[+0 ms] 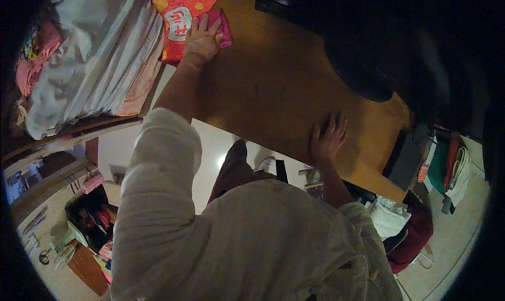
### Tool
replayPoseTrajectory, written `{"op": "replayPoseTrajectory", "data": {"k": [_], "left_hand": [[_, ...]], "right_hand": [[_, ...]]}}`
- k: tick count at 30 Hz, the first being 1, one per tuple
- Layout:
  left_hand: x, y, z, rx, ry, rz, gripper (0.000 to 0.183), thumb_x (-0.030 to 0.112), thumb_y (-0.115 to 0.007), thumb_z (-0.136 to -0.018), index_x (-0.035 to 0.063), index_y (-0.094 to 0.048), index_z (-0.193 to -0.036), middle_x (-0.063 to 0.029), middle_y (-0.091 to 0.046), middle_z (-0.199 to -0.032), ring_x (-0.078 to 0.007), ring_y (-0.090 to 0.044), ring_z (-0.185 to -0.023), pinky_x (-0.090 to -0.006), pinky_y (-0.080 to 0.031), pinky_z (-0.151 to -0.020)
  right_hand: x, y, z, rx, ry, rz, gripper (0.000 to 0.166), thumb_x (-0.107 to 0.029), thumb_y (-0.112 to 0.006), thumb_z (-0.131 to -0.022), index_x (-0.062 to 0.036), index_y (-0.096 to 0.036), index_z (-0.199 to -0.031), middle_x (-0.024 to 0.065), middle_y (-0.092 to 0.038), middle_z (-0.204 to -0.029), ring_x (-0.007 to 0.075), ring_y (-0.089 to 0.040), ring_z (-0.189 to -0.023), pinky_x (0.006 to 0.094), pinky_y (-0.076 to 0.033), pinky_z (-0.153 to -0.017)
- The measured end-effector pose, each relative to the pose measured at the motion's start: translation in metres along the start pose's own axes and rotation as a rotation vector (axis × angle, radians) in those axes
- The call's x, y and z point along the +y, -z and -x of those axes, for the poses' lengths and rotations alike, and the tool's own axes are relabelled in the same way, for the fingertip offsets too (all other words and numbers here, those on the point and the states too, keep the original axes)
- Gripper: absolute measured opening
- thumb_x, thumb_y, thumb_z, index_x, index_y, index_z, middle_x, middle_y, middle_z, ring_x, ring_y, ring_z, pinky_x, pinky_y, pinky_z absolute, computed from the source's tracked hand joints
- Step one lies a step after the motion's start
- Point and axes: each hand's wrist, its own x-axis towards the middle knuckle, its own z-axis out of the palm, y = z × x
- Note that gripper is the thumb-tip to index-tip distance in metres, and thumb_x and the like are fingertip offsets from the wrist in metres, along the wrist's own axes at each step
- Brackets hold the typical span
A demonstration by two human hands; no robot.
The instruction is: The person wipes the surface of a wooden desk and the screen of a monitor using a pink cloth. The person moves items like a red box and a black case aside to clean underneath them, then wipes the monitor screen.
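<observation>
My left hand [203, 38] is at the far left of a brown wooden desk [272, 72], its fingers spread. It lies over a crumpled deep-pink cloth [225, 27] and the edge of a red printed box [171, 48] that bears writing. The palm side is hidden, but no curled grip shows. Near the front edge of the desk, my right hand [331, 137] rests palm down on the bare wood, fingers slightly apart and holding nothing.
A dark monitor [292, 5] with a rounded black base [363, 76] stands at the back right. Pale folded fabric [94, 64] is piled left of the desk. A dark flat object [402, 159] lies at the right end, with white cloth [388, 218] below it.
</observation>
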Motion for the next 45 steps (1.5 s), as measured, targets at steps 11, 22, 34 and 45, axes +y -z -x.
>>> {"op": "replayPoseTrajectory", "data": {"k": [11,22,34,45], "left_hand": [[0.04,0.01,0.212,0.064,-0.238,0.052,0.05,0.024,-0.06,-0.082,0.0122,-0.051,-0.129,-0.0189,-0.03,-0.145,-0.0463,-0.025,-0.134,-0.0588,-0.026,-0.105],[0.327,-0.012,0.252,-0.144,-0.771,0.316,0.06,0.036,-0.064,-0.078,0.015,-0.049,-0.132,-0.0093,-0.033,-0.146,-0.0354,-0.024,-0.137,-0.0562,-0.016,-0.11],[0.161,-0.012,0.172,0.022,-0.014,-0.213,0.054,0.031,-0.046,-0.091,0.0141,-0.037,-0.141,-0.0133,-0.031,-0.148,-0.0345,-0.028,-0.136,-0.0503,-0.023,-0.109],[0.393,-0.002,0.24,-0.146,-0.738,0.15,0.05,0.028,-0.05,-0.09,0.0065,-0.044,-0.134,-0.0165,-0.031,-0.146,-0.0331,-0.026,-0.137,-0.0474,-0.022,-0.112]], "right_hand": [[-0.005,-0.004,-0.002,0.012,-0.048,-0.009,0.064,-0.045,-0.051,-0.086,-0.007,-0.041,-0.136,0.0186,-0.025,-0.149,0.0378,-0.018,-0.139,0.0607,-0.015,-0.108],[0.076,0.002,0.012,0.267,0.067,-0.784,0.053,-0.026,-0.059,-0.086,-0.0062,-0.045,-0.134,0.0227,-0.03,-0.145,0.0415,-0.025,-0.135,0.06,-0.019,-0.107],[0.233,0.023,0.081,0.383,-0.23,-0.023,0.06,-0.035,-0.058,-0.085,-0.0098,-0.04,-0.137,0.0201,-0.027,-0.147,0.0405,-0.023,-0.136,0.0621,-0.019,-0.105],[0.224,0.035,0.081,0.319,-0.294,-0.062,0.059,-0.033,-0.059,-0.084,-0.0089,-0.043,-0.135,0.0197,-0.027,-0.147,0.0368,-0.027,-0.136,0.0588,-0.019,-0.108]]}}
